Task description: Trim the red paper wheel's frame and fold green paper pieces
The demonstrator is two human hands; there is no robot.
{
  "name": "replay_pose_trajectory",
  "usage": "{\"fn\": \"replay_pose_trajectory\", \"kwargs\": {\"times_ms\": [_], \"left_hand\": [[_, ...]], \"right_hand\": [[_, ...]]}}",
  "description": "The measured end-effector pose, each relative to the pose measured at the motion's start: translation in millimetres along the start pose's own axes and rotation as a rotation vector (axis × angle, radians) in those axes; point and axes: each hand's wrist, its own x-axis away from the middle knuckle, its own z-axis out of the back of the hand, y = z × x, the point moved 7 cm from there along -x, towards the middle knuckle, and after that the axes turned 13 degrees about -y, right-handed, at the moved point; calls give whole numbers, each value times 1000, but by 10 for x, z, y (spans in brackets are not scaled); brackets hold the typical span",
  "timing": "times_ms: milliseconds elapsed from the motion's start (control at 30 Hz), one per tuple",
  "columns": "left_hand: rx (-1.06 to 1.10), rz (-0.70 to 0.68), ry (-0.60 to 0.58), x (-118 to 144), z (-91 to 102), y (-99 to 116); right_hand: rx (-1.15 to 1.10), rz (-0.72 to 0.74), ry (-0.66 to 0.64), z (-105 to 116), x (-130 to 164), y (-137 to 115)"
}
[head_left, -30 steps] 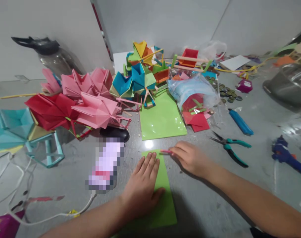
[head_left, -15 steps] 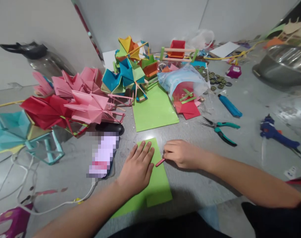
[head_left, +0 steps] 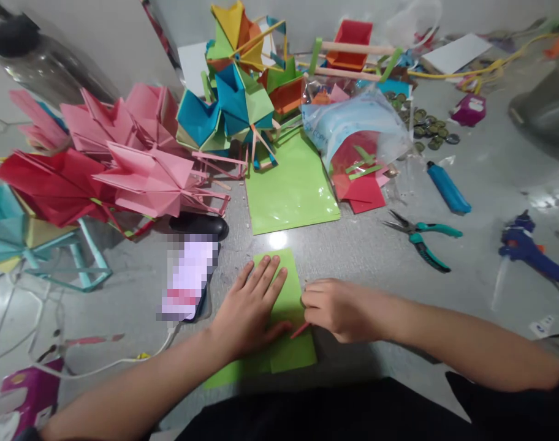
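Note:
A green sheet of paper (head_left: 294, 355), folded over lengthwise, lies on the grey table in front of me. My left hand (head_left: 252, 306) rests flat on it with the fingers stretched forward. At the paper's right edge, my right hand (head_left: 337, 309) is closed on a thin red stick (head_left: 300, 331). One end of the stick sticks out to the left over the green paper; the rest is hidden in my fingers. Beyond my hands lies a stack of green paper (head_left: 291, 202), which looks glossy on top.
Pink folded paper pieces (head_left: 155, 177) and a phone (head_left: 190, 275) with a cable are on the left. Pliers (head_left: 422, 236), a blue tube-like tool (head_left: 448, 187) and a glue gun (head_left: 530, 245) lie on the right. A plastic bag (head_left: 357, 122) holds paper scraps behind.
My right hand has slid down along the paper's edge toward me with the red stick. The left hand stays flat on the paper. The camera view has shifted slightly.

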Motion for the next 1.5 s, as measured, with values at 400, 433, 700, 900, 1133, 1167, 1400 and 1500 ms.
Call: {"fn": "replay_pose_trajectory", "kwargs": {"times_ms": [400, 433, 700, 900, 1133, 1167, 1400, 1500], "left_hand": [[63, 50, -22, -57, 50, -25], [55, 58, -26, -61, 52, -26], [-3, 65, 1, -61, 51, -15], [-25, 66, 15, -62, 34, -26], [-27, 67, 27, -60, 39, -27], [-26, 71, 18, -61, 41, -25], [-43, 67, 29, -55, 57, -22], [-51, 64, 36, -56, 39, -35]], "right_hand": [[13, 101, -60, -30, -17, -312], [10, 114, -66, -35, -22, -329], [-21, 159, -56, -61, -22, -390], [-21, 176, -61, -66, -4, -431], [-9, 176, -71, -71, 2, -437], [-12, 177, -70, -68, 1, -436], [-21, 174, -82, -73, -10, -481], [-38, 185, -95, -94, -1, -537]]}}
